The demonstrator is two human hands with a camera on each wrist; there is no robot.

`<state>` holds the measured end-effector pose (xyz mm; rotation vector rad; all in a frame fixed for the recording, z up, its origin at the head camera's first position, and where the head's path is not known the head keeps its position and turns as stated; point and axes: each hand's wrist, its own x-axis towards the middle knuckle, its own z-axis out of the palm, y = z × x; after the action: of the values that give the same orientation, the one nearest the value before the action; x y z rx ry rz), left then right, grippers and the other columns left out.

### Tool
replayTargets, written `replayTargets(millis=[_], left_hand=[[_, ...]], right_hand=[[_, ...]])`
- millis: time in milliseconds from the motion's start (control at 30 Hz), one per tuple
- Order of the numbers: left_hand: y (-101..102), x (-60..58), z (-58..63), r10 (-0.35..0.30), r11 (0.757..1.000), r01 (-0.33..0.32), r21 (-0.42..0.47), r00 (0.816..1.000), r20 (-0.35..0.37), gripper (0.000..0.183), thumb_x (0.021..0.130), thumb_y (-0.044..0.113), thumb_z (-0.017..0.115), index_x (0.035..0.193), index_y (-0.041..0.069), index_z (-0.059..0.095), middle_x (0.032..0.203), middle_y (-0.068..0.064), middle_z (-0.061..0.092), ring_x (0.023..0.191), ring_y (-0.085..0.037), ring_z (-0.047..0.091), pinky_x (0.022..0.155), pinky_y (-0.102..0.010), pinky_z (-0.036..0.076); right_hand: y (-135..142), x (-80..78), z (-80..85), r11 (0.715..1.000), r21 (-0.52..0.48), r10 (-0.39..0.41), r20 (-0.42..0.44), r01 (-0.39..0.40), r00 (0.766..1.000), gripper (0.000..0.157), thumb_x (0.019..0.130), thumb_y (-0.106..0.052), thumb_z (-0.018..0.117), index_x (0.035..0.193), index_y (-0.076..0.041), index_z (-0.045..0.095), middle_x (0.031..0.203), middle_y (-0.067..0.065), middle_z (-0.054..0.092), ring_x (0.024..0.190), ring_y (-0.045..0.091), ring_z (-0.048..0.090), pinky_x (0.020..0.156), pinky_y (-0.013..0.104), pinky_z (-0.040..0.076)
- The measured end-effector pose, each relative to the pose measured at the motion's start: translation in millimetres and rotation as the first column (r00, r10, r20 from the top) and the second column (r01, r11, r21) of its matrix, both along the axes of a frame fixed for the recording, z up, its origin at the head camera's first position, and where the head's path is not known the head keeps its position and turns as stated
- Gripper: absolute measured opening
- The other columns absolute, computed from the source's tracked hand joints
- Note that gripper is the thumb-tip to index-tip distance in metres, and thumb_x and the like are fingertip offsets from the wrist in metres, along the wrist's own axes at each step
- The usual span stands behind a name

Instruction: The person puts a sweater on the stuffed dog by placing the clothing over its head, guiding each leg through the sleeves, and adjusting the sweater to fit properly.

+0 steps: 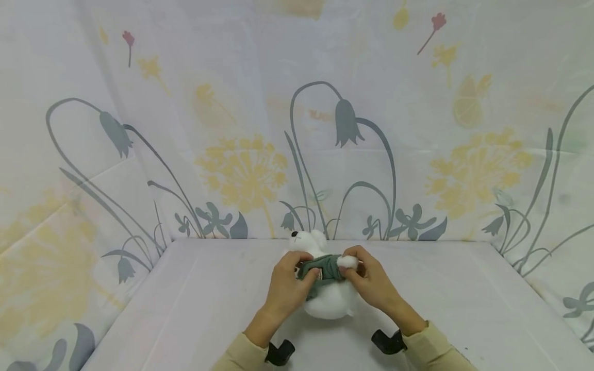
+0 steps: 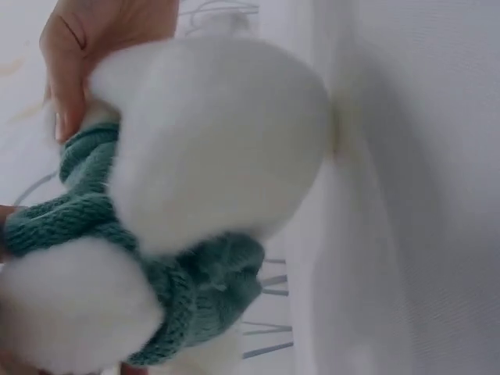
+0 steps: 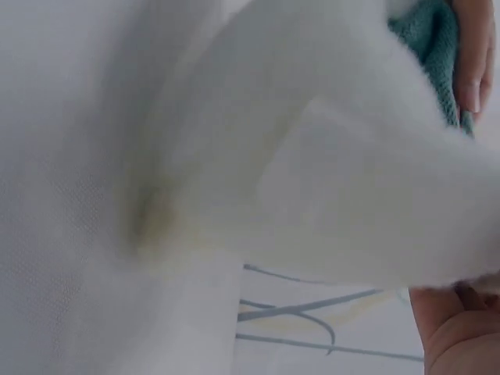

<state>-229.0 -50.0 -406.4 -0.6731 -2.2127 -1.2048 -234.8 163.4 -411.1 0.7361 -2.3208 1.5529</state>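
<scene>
A white stuffed toy [image 1: 327,306] in a green knitted sweater [image 1: 331,267] is between the two hands at the middle of the white desk [image 1: 209,293], its head toward the far edge. The left hand [image 1: 289,281] has its grip closed on the toy's side at the sweater, while the right hand [image 1: 371,283] pinches the white paw [image 1: 348,263] that pokes out of a sleeve; whether the toy touches the desk I cannot tell.

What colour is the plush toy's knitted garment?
Teal green; the garment shows best in the left wrist view.
</scene>
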Motion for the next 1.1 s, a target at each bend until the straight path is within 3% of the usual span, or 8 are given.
replayTargets(millis=[167,300,433,533,667,833,967,1100], left_hand=[[-1.1,0.9,1.3,0.018,1.0,-0.019,0.006,0.996,0.091,0.015,0.084,0.009,0.07,0.098,0.006,0.066,0.095,-0.005,0.062,0.085,-0.02,0.06,0.072,-0.037,0.051],[1.9,1.1,0.3,0.007,1.0,-0.004,-0.023,0.991,0.134,0.014,0.083,0.005,0.07,0.097,0.007,0.068,0.095,-0.004,0.06,0.086,-0.021,0.058,0.071,-0.035,0.051],[4.3,1.6,1.5,-0.03,0.999,0.031,-0.008,0.989,0.146,0.013,0.082,0.006,0.072,0.094,0.01,0.07,0.092,0.0,0.058,0.085,-0.016,0.056,0.07,-0.031,0.05],[4.2,2.5,2.8,-0.082,0.996,0.075,0.044,0.982,0.17,0.012,0.085,0.008,0.07,0.097,0.01,0.069,0.094,0.0,0.06,0.087,-0.016,0.058,0.07,-0.029,0.051],[1.8,2.9,2.4,-0.132,0.989,0.112,0.097,0.963,0.235,0.014,0.088,0.006,0.064,0.1,0.009,0.068,0.102,-0.004,0.061,0.093,-0.021,0.06,0.072,-0.03,0.054],[-0.5,1.9,-1.6,-0.161,0.987,0.151,0.057,0.939,0.303,0.024,0.08,0.002,0.065,0.102,0.013,0.064,0.107,-0.005,0.055,0.1,-0.023,0.054,0.085,-0.04,0.051],[2.2,2.0,-4.1,-0.148,0.989,0.141,0.046,0.957,0.248,0.026,0.078,-0.002,0.068,0.099,0.013,0.064,0.104,-0.002,0.057,0.098,-0.02,0.054,0.09,-0.043,0.048],[5.9,2.7,-4.3,-0.101,0.995,0.099,0.022,0.988,0.12,0.029,0.072,-0.006,0.072,0.093,0.013,0.064,0.102,0.0,0.056,0.098,-0.018,0.055,0.087,-0.041,0.048]], right_hand=[[2.6,-1.2,1.6,1.0,-0.012,0.023,0.078,-0.022,0.997,0.016,0.09,-0.006,0.063,0.101,-0.008,0.051,0.105,0.012,0.053,0.079,0.02,0.059,0.069,0.029,0.05],[6.0,-0.6,6.2,0.995,0.099,-0.024,0.128,0.011,0.992,0.019,0.089,-0.021,0.068,0.09,-0.012,0.05,0.092,0.007,0.054,0.067,0.015,0.057,0.06,0.027,0.046],[10.9,-0.2,14.0,0.982,0.182,-0.068,0.11,0.047,0.992,0.027,0.087,-0.034,0.07,0.08,-0.015,0.052,0.08,0.001,0.054,0.067,0.015,0.056,0.06,0.028,0.047],[15.7,0.3,19.2,0.972,0.233,-0.042,0.093,0.019,0.995,0.024,0.085,-0.033,0.072,0.093,-0.015,0.058,0.093,0.001,0.057,0.077,0.017,0.057,0.067,0.03,0.05],[23.0,1.5,23.7,0.947,0.313,0.044,0.12,-0.079,0.992,0.035,0.088,-0.03,0.07,0.118,-0.02,0.057,0.119,0.003,0.054,0.088,0.018,0.058,0.074,0.032,0.051],[27.6,3.2,27.8,0.928,0.337,0.097,0.199,-0.161,0.975,0.024,0.092,-0.03,0.064,0.114,-0.021,0.058,0.114,0.002,0.06,0.091,0.016,0.062,0.072,0.033,0.051],[24.3,3.7,26.0,0.932,0.32,0.111,0.191,-0.169,0.975,0.017,0.092,-0.032,0.064,0.102,-0.021,0.056,0.105,0.001,0.059,0.088,0.016,0.061,0.07,0.033,0.05],[20.2,2.2,18.9,0.953,0.258,0.141,0.082,-0.158,0.987,0.014,0.093,-0.028,0.063,0.096,-0.019,0.053,0.101,-0.001,0.056,0.091,0.016,0.06,0.078,0.033,0.051]])
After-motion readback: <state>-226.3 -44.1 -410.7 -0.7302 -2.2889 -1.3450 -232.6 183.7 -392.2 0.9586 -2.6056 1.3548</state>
